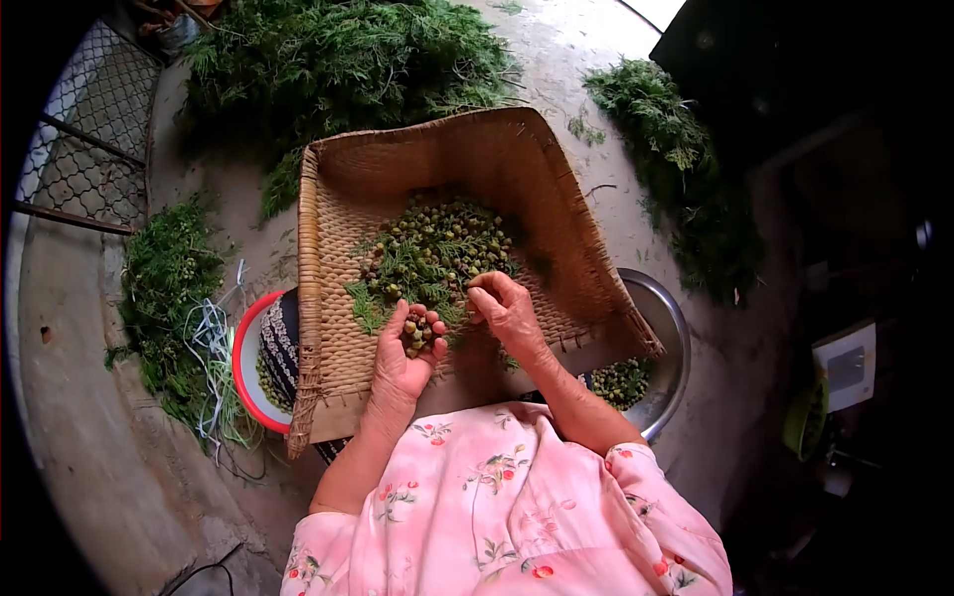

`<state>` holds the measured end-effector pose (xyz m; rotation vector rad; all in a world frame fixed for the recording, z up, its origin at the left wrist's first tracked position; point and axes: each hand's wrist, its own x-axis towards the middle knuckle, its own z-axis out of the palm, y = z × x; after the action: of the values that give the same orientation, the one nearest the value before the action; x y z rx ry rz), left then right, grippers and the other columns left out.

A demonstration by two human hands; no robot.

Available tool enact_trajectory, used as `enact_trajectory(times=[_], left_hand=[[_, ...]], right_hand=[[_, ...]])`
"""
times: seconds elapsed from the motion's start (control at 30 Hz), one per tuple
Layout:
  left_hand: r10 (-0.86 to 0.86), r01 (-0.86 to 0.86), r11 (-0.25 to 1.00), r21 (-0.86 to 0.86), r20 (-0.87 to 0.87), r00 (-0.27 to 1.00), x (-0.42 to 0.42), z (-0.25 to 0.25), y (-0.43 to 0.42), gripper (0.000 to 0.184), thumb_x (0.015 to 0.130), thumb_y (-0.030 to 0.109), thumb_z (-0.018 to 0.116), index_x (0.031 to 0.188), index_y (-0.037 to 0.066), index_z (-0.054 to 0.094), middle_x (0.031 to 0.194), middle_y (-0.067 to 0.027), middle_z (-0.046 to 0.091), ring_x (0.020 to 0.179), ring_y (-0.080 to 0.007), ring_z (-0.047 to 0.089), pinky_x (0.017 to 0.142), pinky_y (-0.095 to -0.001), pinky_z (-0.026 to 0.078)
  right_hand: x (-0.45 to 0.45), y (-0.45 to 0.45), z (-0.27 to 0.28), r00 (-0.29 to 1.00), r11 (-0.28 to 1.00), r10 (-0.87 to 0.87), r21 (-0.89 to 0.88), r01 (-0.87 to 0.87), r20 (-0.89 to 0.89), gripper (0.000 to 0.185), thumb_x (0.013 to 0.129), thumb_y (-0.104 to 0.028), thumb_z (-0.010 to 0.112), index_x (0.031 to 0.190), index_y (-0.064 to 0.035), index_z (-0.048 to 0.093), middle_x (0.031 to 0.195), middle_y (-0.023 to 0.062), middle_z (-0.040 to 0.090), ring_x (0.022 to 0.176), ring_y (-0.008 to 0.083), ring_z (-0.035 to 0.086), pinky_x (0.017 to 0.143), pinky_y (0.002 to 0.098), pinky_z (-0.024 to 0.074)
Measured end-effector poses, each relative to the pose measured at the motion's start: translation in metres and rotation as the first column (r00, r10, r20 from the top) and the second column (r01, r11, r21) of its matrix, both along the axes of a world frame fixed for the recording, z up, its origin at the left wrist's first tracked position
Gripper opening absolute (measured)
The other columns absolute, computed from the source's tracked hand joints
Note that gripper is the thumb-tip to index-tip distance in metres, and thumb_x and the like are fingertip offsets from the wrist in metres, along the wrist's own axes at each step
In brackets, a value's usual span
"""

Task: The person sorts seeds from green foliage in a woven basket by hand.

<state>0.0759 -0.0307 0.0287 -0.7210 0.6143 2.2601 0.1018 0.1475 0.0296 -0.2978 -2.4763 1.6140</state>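
A woven wicker scoop basket (320, 233) rests across my lap, its open side toward me. In it lies a heap of small round green-brown cones (467, 226) mixed with sprigs of feathery evergreen (432, 283). Palm up, my left hand (399, 370) cups several of these cones (417, 334) near the basket's front edge. To its right, over the near side of the heap, my right hand (510, 318) has thumb and fingertips pinched together. What sits between those fingertips is too small to make out.
Evergreen branches are piled behind the basket (348, 60), at the left (174, 288) and at the right (686, 149). A red-rimmed basin (241, 363) and a metal basin (676, 348) holding cones stand partly under the basket. Loose plastic strings (214, 363) lie at left.
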Motion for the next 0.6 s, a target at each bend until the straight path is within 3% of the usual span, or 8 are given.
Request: enact_trajectory(times=[0.07, 0.1, 0.13, 0.43, 0.47, 0.53, 0.57, 0.6], left_hand=[[0.022, -0.022, 1.000, 0.018, 0.000, 1.000, 0.000, 0.005, 0.005, 0.025, 0.088, 0.036, 0.061, 0.084, 0.011, 0.060, 0.081, -0.0044, 0.062, 0.072, -0.0197, 0.061, 0.057, -0.0317, 0.054], [0.048, -0.048, 0.999, 0.005, 0.004, 0.999, 0.001, 0.009, 0.008, 0.025, 0.088, 0.035, 0.061, 0.083, 0.011, 0.060, 0.080, -0.0046, 0.062, 0.073, -0.0200, 0.061, 0.058, -0.0326, 0.054], [0.074, -0.074, 0.997, -0.007, 0.007, 0.997, 0.002, 0.014, 0.012, 0.024, 0.088, 0.034, 0.061, 0.082, 0.010, 0.060, 0.080, -0.0047, 0.063, 0.073, -0.0202, 0.062, 0.059, -0.0335, 0.055], [0.124, -0.135, 0.990, -0.045, -0.199, 0.972, 0.012, 0.037, 0.055, 0.022, 0.089, 0.028, 0.060, 0.080, 0.008, 0.060, 0.078, -0.0062, 0.062, 0.073, -0.0194, 0.061, 0.069, -0.0358, 0.055], [0.147, -0.188, 0.974, -0.124, -0.282, 0.948, 0.013, 0.038, 0.061, 0.022, 0.088, 0.027, 0.060, 0.081, 0.007, 0.060, 0.078, -0.0057, 0.062, 0.072, -0.0187, 0.061, 0.068, -0.0350, 0.054], [0.152, -0.258, 0.937, -0.235, -0.390, 0.908, 0.016, 0.044, 0.069, 0.018, 0.089, 0.023, 0.060, 0.084, 0.005, 0.059, 0.079, -0.0045, 0.062, 0.072, -0.0151, 0.059, 0.067, -0.0306, 0.052], [0.149, -0.256, 0.938, -0.232, -0.395, 0.906, 0.017, 0.041, 0.073, 0.018, 0.089, 0.023, 0.060, 0.084, 0.005, 0.059, 0.079, -0.0045, 0.062, 0.072, -0.0151, 0.059, 0.067, -0.0306, 0.052], [0.127, -0.303, 0.909, -0.285, -0.504, 0.854, 0.018, 0.037, 0.077, 0.015, 0.089, 0.020, 0.060, 0.085, 0.005, 0.060, 0.079, -0.0041, 0.062, 0.071, -0.0137, 0.058, 0.067, -0.0287, 0.051]], right_hand=[[0.004, 0.002, -0.004, 0.995, 0.644, 0.073, -0.765, 0.008, 0.072, 0.015, 0.087, -0.010, 0.057, 0.100, -0.0030, 0.057, 0.094, 0.0081, 0.060, 0.084, 0.0195, 0.061, 0.070, 0.0321, 0.0523], [0.007, 0.001, -0.005, 0.988, 0.260, 0.132, -0.965, 0.043, 0.079, 0.017, 0.087, -0.010, 0.057, 0.103, -0.0032, 0.056, 0.098, 0.0072, 0.061, 0.087, 0.0183, 0.061, 0.071, 0.0309, 0.0529], [0.008, -0.002, -0.005, 0.990, 0.208, 0.120, -0.977, 0.050, 0.076, 0.021, 0.087, -0.012, 0.059, 0.106, -0.0036, 0.054, 0.097, 0.0061, 0.061, 0.084, 0.0173, 0.061, 0.069, 0.0302, 0.0522], [0.027, -0.034, 0.003, 0.983, 0.061, -0.006, -0.982, 0.181, 0.181, 0.024, 0.091, -0.032, 0.057, 0.094, -0.0081, 0.059, 0.089, 0.0028, 0.058, 0.082, 0.0135, 0.055, 0.075, 0.0300, 0.0511], [0.028, -0.036, 0.004, 0.985, 0.188, -0.072, -0.968, 0.165, 0.154, 0.025, 0.092, -0.033, 0.055, 0.095, -0.0077, 0.059, 0.089, 0.0026, 0.058, 0.082, 0.0136, 0.055, 0.076, 0.0298, 0.0510], [0.038, -0.037, 0.010, 0.950, 0.886, -0.166, -0.463, 0.026, -0.264, 0.031, 0.095, -0.035, 0.048, 0.096, -0.0065, 0.059, 0.087, 0.0018, 0.057, 0.080, 0.0123, 0.054, 0.075, 0.0265, 0.0486], [0.037, -0.036, 0.011, 0.948, 0.886, -0.169, -0.462, 0.026, -0.270, 0.031, 0.095, -0.035, 0.048, 0.096, -0.0065, 0.059, 0.087, 0.0018, 0.057, 0.080, 0.0123, 0.054, 0.075, 0.0265, 0.0486], [0.034, -0.035, 0.013, 0.980, 0.657, -0.188, -0.750, 0.076, -0.065, 0.032, 0.096, -0.035, 0.046, 0.097, -0.0064, 0.059, 0.086, 0.0017, 0.057, 0.081, 0.0122, 0.055, 0.076, 0.0261, 0.0477]])
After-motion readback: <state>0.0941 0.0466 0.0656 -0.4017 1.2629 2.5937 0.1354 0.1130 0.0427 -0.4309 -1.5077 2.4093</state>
